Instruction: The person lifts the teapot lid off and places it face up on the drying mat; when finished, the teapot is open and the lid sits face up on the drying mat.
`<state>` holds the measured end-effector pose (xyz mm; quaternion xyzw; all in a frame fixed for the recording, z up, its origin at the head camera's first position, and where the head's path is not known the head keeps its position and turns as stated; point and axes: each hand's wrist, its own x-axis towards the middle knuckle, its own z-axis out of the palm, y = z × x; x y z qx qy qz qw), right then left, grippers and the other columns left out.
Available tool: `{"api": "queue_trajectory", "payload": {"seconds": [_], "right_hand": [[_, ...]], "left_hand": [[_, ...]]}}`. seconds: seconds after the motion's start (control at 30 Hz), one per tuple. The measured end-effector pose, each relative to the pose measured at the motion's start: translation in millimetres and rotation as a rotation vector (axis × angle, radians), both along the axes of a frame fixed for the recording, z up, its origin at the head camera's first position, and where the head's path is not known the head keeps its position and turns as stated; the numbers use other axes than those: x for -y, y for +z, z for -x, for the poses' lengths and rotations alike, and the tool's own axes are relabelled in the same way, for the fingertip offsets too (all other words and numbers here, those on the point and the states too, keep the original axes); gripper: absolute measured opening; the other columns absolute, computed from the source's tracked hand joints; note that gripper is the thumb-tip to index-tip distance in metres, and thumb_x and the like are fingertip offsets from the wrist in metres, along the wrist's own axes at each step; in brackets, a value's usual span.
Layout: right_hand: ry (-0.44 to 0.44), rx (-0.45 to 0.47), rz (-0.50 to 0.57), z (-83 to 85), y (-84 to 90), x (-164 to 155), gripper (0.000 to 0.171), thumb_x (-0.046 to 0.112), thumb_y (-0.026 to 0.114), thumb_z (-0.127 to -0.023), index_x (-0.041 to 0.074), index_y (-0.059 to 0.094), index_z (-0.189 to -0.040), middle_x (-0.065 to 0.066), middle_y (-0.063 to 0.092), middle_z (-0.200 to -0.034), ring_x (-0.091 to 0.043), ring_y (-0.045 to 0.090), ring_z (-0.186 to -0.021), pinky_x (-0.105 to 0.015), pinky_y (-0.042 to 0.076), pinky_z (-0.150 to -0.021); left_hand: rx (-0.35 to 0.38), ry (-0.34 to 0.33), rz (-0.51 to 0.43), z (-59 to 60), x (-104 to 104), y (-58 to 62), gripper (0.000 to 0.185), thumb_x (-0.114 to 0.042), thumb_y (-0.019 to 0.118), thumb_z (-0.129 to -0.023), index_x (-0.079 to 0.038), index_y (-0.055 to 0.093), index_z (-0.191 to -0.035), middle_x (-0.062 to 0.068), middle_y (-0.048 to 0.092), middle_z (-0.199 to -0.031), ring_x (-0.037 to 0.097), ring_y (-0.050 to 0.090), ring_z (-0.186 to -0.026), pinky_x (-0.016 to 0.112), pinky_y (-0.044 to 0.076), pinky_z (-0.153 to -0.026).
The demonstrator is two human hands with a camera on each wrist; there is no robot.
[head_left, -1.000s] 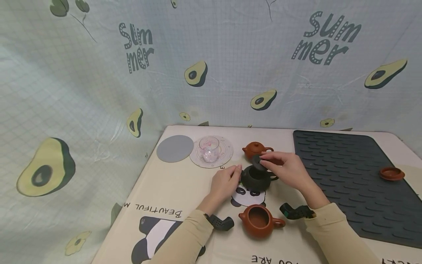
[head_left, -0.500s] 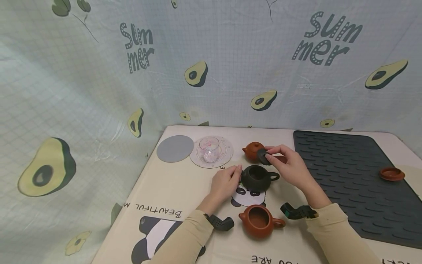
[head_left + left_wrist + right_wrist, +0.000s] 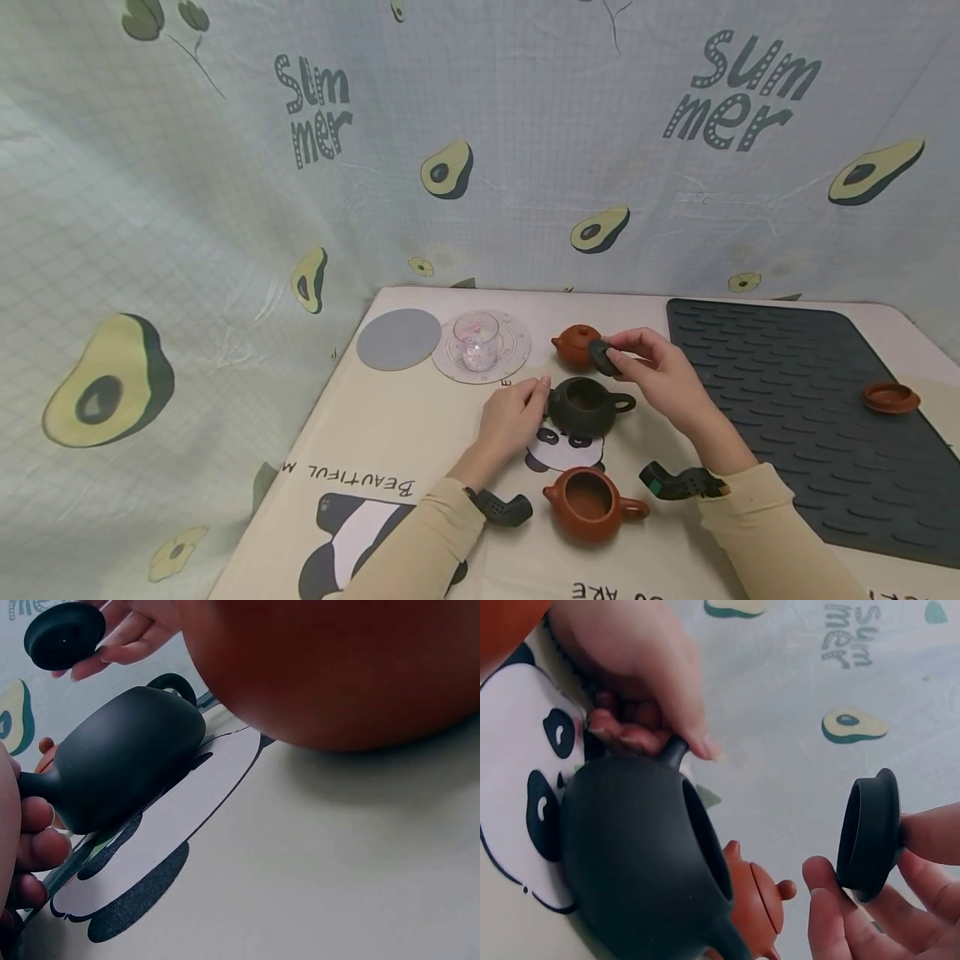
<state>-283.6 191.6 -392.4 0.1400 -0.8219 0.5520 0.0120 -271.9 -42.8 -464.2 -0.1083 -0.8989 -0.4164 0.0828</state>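
A black teapot [image 3: 583,419] without its lid stands on the panda print. My left hand [image 3: 512,417] pinches its spout between thumb and curled fingers, seen closely in the right wrist view, where the spout [image 3: 673,752] points into the grip. My right hand [image 3: 667,379] holds the black lid [image 3: 602,357] tilted on edge, up and right of the open mouth. In the right wrist view the lid's hollow underside [image 3: 849,844] faces the pot, with the thumb and fingers at its outer side. The black handle [image 3: 625,402] is free, on the right.
A lidless red-brown teapot [image 3: 588,510] stands nearer, between the forearms. Behind the black pot is a smaller lidded orange-brown teapot [image 3: 576,346]. A glass cup [image 3: 477,337] sits on a round coaster beside a grey disc [image 3: 399,340]. A brown lid [image 3: 891,398] lies upturned on the dark mat [image 3: 780,400].
The right hand has moved the lid from over the black teapot's mouth up and to the right, then almost stopped. My left hand has stayed at the spout.
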Motion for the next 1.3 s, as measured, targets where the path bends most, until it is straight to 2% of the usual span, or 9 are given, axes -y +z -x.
{"api": "queue_trajectory", "payload": {"seconds": [0.17,0.33,0.57,0.73,0.83,1.07,1.3], "right_hand": [[0.003,0.062,0.04,-0.7,1.8,-1.5,0.039,0.026,0.058,-0.106,0.001,0.053,-0.135,-0.021,0.057,-0.134,-0.033,0.063,-0.115,-0.03,0.055,-0.088],[0.031,0.095,0.099,-1.5,3.6,-3.3,0.043,0.026,0.055,-0.108,-0.001,0.049,-0.14,-0.023,0.055,-0.137,-0.021,0.066,-0.11,-0.029,0.054,-0.089],[0.07,0.116,0.154,-1.7,5.0,-4.6,0.046,0.023,0.052,-0.109,-0.003,0.044,-0.146,-0.026,0.053,-0.14,-0.034,0.067,-0.114,-0.029,0.054,-0.089],[0.064,0.133,0.167,-0.7,4.5,-5.6,0.045,0.023,0.049,-0.11,0.0,0.042,-0.148,-0.025,0.051,-0.142,-0.018,0.069,-0.109,-0.028,0.054,-0.09],[0.064,0.144,0.196,-0.9,5.1,-6.8,0.045,0.022,0.047,-0.111,0.002,0.041,-0.151,-0.023,0.048,-0.144,-0.015,0.068,-0.109,-0.027,0.053,-0.09],[0.092,0.183,0.304,-0.2,5.9,-9.0,0.049,0.024,0.045,-0.111,0.009,0.036,-0.157,-0.024,0.042,-0.151,-0.015,0.068,-0.111,-0.027,0.053,-0.092],[0.139,0.222,0.483,-1.0,6.9,-12.6,0.048,0.026,0.048,-0.11,0.018,0.04,-0.157,-0.008,0.055,-0.137,-0.017,0.07,-0.109,-0.028,0.053,-0.092]], "left_hand": [[0.0,0.002,0.002,-0.3,0.0,-0.5,0.047,-0.046,0.04,-0.109,-0.021,0.059,-0.074,-0.008,0.049,-0.061,0.012,0.048,-0.062,0.028,0.034,-0.059],[-0.003,0.002,-0.004,0.1,-0.1,-1.3,0.047,-0.046,0.041,-0.109,-0.021,0.059,-0.074,-0.008,0.049,-0.061,0.012,0.048,-0.062,0.028,0.034,-0.059],[-0.004,0.006,-0.001,0.4,0.0,-1.8,0.047,-0.047,0.041,-0.109,-0.021,0.059,-0.074,-0.008,0.049,-0.061,0.011,0.048,-0.062,0.028,0.034,-0.058],[-0.004,0.008,0.003,0.0,0.2,-1.6,0.047,-0.047,0.041,-0.109,-0.022,0.058,-0.074,-0.008,0.049,-0.061,0.011,0.048,-0.062,0.028,0.035,-0.058],[-0.003,0.007,0.007,-0.8,0.4,-0.7,0.047,-0.047,0.04,-0.109,-0.022,0.058,-0.074,-0.008,0.049,-0.061,0.012,0.048,-0.062,0.028,0.034,-0.058],[-0.002,0.005,0.004,-1.2,0.6,0.0,0.047,-0.047,0.04,-0.109,-0.022,0.059,-0.074,-0.008,0.05,-0.061,0.012,0.049,-0.062,0.028,0.034,-0.059],[-0.008,0.004,0.002,-0.6,0.2,-1.4,0.048,-0.047,0.04,-0.109,-0.022,0.058,-0.073,-0.008,0.05,-0.06,0.012,0.049,-0.062,0.028,0.035,-0.059]]}}
